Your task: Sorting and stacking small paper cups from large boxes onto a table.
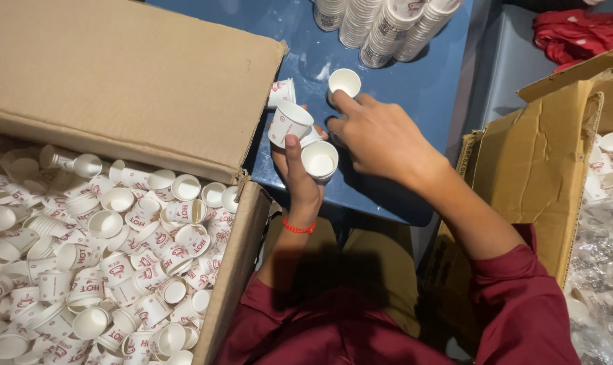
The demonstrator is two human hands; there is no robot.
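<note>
Head view: a person sits at a small blue table (414,88), working with small white paper cups with red print
Left hand (300,177): raised from below with a red bead bracelet (298,228) at the wrist; its fingers are closed around a couple of these cups, one tipped cup (289,122) at the top and another open-mouthed cup (320,161) at its right side, seemingly gathered so the mouths face up and outward
Right hand (381,135): reaches across the table top, forefinger stretched to the rim of a single cup (344,82) standing upright on the blue surface; the other fingers curl loosely, not clamped on anything, only touching
Lying cup (281,92): on its side on the table, just beside the box flap
Large cardboard box (235,270): at the person's left, flap open, filled with loose cups (117,257) lying every way, probably kept close for easy reach
Nested cup stacks (387,23): lying in rows at the table's far edge
Second cardboard box (536,162): at the right, holding a few more cups
Red cloth (577,34): bunched at the far right
</note>
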